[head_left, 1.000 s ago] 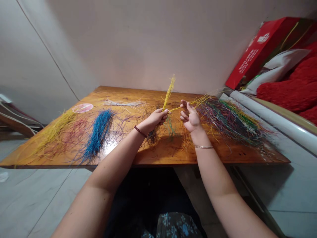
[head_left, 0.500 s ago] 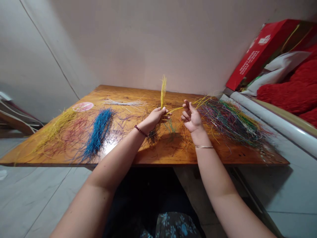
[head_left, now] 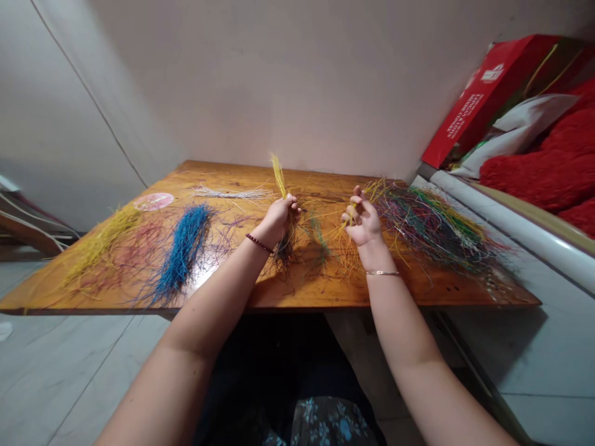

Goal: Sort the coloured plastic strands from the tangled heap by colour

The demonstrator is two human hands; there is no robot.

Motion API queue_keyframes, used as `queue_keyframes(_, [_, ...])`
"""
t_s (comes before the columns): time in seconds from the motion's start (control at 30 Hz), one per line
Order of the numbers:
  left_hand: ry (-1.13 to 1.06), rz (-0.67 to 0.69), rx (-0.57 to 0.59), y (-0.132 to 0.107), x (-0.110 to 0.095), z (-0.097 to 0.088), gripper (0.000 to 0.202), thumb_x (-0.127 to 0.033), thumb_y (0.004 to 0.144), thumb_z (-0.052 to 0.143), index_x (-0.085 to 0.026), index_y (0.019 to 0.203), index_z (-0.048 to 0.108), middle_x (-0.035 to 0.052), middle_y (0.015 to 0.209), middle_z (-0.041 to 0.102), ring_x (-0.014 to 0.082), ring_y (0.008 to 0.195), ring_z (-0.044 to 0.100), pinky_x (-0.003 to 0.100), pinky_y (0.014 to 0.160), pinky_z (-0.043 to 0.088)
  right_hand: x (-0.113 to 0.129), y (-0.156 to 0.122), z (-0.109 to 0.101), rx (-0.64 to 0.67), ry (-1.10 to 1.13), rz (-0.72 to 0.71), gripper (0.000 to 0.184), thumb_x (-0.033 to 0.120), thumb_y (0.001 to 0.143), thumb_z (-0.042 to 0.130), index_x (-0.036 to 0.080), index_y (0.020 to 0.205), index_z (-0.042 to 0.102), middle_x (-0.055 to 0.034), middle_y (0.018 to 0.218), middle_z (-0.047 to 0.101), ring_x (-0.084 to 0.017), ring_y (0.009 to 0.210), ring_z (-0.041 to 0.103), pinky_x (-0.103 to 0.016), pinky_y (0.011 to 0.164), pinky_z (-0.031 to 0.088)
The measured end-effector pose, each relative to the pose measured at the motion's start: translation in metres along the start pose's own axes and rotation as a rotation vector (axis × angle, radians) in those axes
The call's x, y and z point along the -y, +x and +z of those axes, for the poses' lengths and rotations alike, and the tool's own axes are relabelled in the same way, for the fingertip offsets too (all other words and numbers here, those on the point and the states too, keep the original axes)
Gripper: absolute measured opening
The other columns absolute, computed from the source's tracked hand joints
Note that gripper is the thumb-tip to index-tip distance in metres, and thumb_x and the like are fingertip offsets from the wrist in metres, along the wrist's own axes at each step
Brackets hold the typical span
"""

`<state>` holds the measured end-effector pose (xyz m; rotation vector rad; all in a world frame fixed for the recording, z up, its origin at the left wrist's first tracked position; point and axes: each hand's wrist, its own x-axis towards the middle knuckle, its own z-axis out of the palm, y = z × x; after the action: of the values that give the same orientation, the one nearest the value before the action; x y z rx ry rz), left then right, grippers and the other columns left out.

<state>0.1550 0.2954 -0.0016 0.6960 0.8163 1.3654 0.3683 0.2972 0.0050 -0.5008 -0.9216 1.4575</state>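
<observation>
My left hand [head_left: 279, 218] grips a thin tuft of yellow fibres [head_left: 279, 176] that sticks up above the fist, with darker strands hanging below it. My right hand [head_left: 362, 223] pinches a few yellow strands [head_left: 346, 232] between its fingers, close to a multi-coloured fibre heap [head_left: 432, 232]. Both hands are raised just above the wooden table [head_left: 316, 291]. Further left lie a blue fibre bunch [head_left: 185, 251], a loose yellow pile [head_left: 102, 244], reddish strands [head_left: 134, 248] and pale fibres [head_left: 232, 194].
A pink round disc [head_left: 154, 201] lies on the table. Beyond its right end are a white rail [head_left: 511, 217], a red box [head_left: 483, 102], a white cushion-like bag [head_left: 525, 118] and red fluffy cloth [head_left: 543, 167]. Grey tiled floor [head_left: 60, 365] surrounds the table.
My left hand has moved left and lower, its yellow tuft now leaning left. My right hand has closed further, and its strands no longer stretch across to the left hand.
</observation>
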Motion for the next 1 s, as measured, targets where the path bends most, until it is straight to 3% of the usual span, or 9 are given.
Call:
queue_keyframes(0.2, [-0.089,0.03,-0.121,0.006,-0.002,-0.001,0.022,-0.016,0.097,0.049,-0.017,0.076,0.047,-0.0039,0.056,0.046,0.0079,0.048,0.05,0.016,0.048,0.041,0.003,-0.002,-0.003,0.059,-0.015,-0.042,0.017,0.017,0.097,0.049,0.029,0.101,0.06,0.0103,0.054,0.029,-0.007,0.04,0.005,-0.018,0.042,0.026])
queue_keyframes(0.43, [-0.146,0.062,-0.252,0.012,-0.004,-0.006,0.02,-0.017,0.101,0.042,-0.018,0.081,0.046,-0.0064,0.056,0.046,0.0055,0.044,0.046,0.015,0.047,0.036,0.01,-0.009,-0.013,-0.014,-0.173,-0.155,0.004,0.027,0.096,0.055,0.029,0.098,0.057,0.0102,0.051,0.019,-0.011,0.046,0.002,-0.019,0.047,0.025])
queue_keyframes(0.6, [-0.178,0.067,-0.284,0.012,-0.007,-0.01,0.025,-0.014,0.103,0.033,-0.018,0.081,0.042,-0.0088,0.053,0.039,0.0036,0.039,0.038,0.014,0.044,0.031,0.014,-0.015,-0.01,0.008,-0.076,-0.156,0.01,0.032,0.098,0.053,0.027,0.091,0.052,0.0106,0.049,0.016,-0.011,0.048,-0.002,-0.021,0.047,0.017])
queue_keyframes(0.77, [-0.169,0.019,-0.15,0.006,-0.01,-0.008,0.028,-0.018,0.104,0.034,-0.019,0.077,0.038,-0.0102,0.05,0.024,0.0053,0.035,0.025,0.016,0.04,0.022,0.01,-0.011,-0.001,0.089,0.01,-0.006,0.028,0.024,0.099,0.05,0.022,0.074,0.037,0.0067,0.052,0.022,-0.012,0.05,0.014,-0.021,0.049,0.021])
queue_keyframes(0.9, [-0.136,-0.026,-0.005,0.0,-0.009,-0.004,0.029,-0.028,0.104,0.039,-0.019,0.076,0.042,-0.0094,0.051,0.021,0.0065,0.036,0.02,0.017,0.038,0.018,0.0,-0.007,0.006,0.156,0.063,0.108,0.035,0.026,0.098,0.052,0.022,0.071,0.031,0.0049,0.053,0.021,-0.014,0.056,0.033,-0.022,0.056,0.039])
queue_keyframes(1.0, [-0.091,-0.024,0.15,-0.002,-0.005,-0.002,0.029,-0.032,0.102,0.045,-0.019,0.077,0.043,-0.0093,0.052,0.02,0.0063,0.037,0.02,0.016,0.038,0.019,-0.007,-0.007,0.01,0.187,0.087,0.166,0.033,0.031,0.098,0.057,0.023,0.074,0.035,0.0066,0.052,0.018,-0.014,0.055,0.036,-0.025,0.065,0.049])
